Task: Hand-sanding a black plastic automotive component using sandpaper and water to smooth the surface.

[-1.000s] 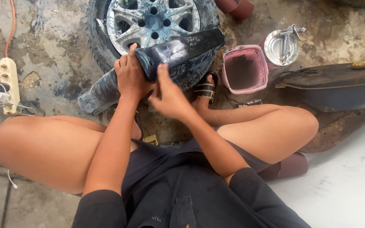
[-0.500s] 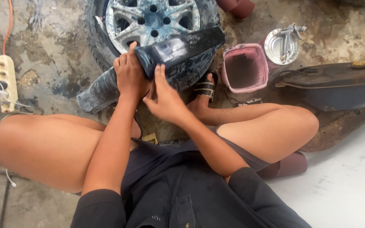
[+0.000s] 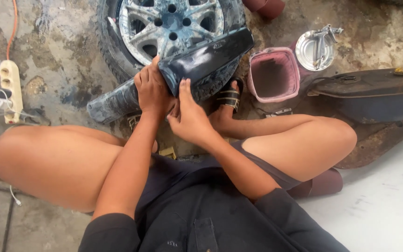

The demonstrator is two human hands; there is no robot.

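Gripping the dark panel (image 3: 201, 60) as before, both hands (image 3: 151, 91) (image 3: 190, 116) stay closed on it

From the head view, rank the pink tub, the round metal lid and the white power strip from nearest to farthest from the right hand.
From the right hand:
1. Pink tub, just to its right.
2. Round metal lid, farther right, beyond the tub.
3. White power strip, far left edge.

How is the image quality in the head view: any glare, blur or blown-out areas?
Head view: even daylight, soft shadows; hands slightly soft; sheen on the dark panel; white floor at lower right nearly blown out; wheel cropped by the top edge.
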